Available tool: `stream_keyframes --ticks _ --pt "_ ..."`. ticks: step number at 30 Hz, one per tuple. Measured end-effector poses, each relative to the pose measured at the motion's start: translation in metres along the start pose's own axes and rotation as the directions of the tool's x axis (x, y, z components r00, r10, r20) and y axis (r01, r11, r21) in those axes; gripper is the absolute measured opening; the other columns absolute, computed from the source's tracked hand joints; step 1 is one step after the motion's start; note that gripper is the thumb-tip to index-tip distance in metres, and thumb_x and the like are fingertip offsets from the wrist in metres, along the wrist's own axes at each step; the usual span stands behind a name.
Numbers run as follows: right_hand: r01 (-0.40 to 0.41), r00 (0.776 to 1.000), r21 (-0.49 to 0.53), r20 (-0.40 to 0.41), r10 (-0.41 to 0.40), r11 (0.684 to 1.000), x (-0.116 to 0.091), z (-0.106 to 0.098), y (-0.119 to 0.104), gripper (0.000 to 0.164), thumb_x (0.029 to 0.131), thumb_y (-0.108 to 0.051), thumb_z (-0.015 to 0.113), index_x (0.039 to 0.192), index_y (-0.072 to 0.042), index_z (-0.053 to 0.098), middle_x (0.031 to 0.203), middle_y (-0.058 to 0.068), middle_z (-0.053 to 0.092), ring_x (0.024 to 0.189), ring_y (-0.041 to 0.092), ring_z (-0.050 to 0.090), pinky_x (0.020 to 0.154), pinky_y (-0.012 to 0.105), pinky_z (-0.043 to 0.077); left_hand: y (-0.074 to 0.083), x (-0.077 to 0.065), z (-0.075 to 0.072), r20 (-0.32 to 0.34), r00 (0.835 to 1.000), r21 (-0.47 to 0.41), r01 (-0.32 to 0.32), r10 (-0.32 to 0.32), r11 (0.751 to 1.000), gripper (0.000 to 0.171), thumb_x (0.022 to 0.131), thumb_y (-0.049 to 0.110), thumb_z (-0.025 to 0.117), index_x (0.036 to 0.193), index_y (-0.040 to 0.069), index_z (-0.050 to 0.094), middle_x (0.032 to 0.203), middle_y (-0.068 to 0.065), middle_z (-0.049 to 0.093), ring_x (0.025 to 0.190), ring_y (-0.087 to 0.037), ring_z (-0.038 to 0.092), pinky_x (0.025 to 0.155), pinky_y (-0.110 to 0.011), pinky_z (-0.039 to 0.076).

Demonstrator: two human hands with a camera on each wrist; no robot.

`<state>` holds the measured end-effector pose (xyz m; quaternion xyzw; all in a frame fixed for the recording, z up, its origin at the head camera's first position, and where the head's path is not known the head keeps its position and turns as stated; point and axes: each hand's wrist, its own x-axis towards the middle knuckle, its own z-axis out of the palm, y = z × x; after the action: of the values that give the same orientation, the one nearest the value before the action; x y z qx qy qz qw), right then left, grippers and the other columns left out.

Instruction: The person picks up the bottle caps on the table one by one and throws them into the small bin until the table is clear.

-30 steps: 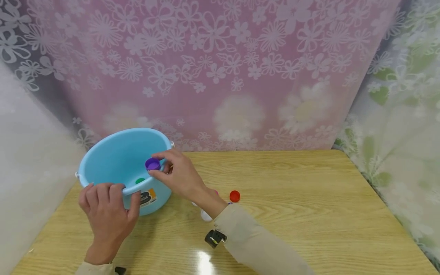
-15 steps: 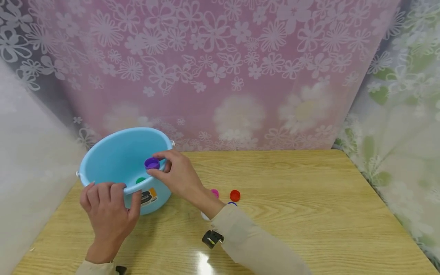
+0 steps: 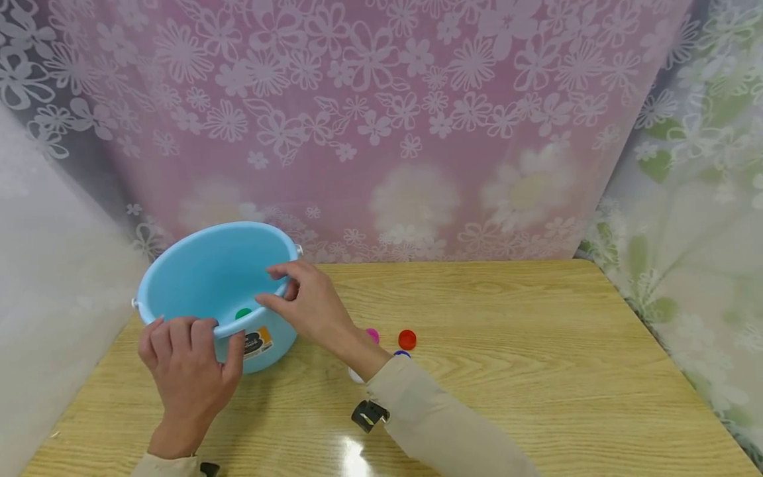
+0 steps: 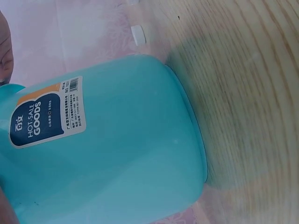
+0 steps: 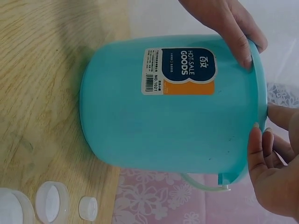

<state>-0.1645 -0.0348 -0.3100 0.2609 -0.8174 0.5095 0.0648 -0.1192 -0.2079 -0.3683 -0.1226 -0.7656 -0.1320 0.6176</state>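
My left hand (image 3: 189, 364): grips round light-blue plastic bucket (image 5: 177, 126)
My right hand (image 3: 306, 298): at its rim, thumb and forefinger parted

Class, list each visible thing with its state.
Bucket: open, on the table
Handle: lowered
Label: stuck on
Left hand: gripping bucket's rim
Right hand: at rim, holding no cap
Green cap: inside bucket
Red cap: on table
Pink cap: partly hidden
Blue-edged cap: partly hidden
White caps: on table

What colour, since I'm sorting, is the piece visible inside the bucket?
The piece is green; the head view shows it best.
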Motion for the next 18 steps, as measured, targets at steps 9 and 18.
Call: stream_keyframes --ticks 9,18 --pt "0.005 1.0 0.057 -0.021 -0.004 0.998 -0.006 -0.019 0.012 0.037 0.086 -0.019 0.07 0.122 -0.01 0.063 0.101 -0.002 0.06 0.071 0.005 0.055 0.062 0.019 0.049 0.0 -0.003 0.002 -0.004 1.0 -0.007 0.01 -0.01 1.0 0.04 0.087 0.035 0.047 0.076 -0.003 0.044 0.074 -0.022 0.039 0.074 -0.042 0.033 0.088 -0.058 0.026" --pt "-0.02 0.997 -0.019 -0.076 0.019 1.0 -0.012 -0.054 0.041 0.035 0.087 -0.016 0.069 0.121 -0.01 0.063 0.11 0.002 0.061 0.072 0.009 0.056 0.07 0.021 0.051 -0.003 -0.006 0.004 -0.012 1.0 -0.009 0.024 -0.024 1.0 0.039 0.085 0.034 0.047 0.075 -0.003 0.045 0.074 -0.022 0.04 0.075 -0.042 0.033 0.091 -0.057 0.026"
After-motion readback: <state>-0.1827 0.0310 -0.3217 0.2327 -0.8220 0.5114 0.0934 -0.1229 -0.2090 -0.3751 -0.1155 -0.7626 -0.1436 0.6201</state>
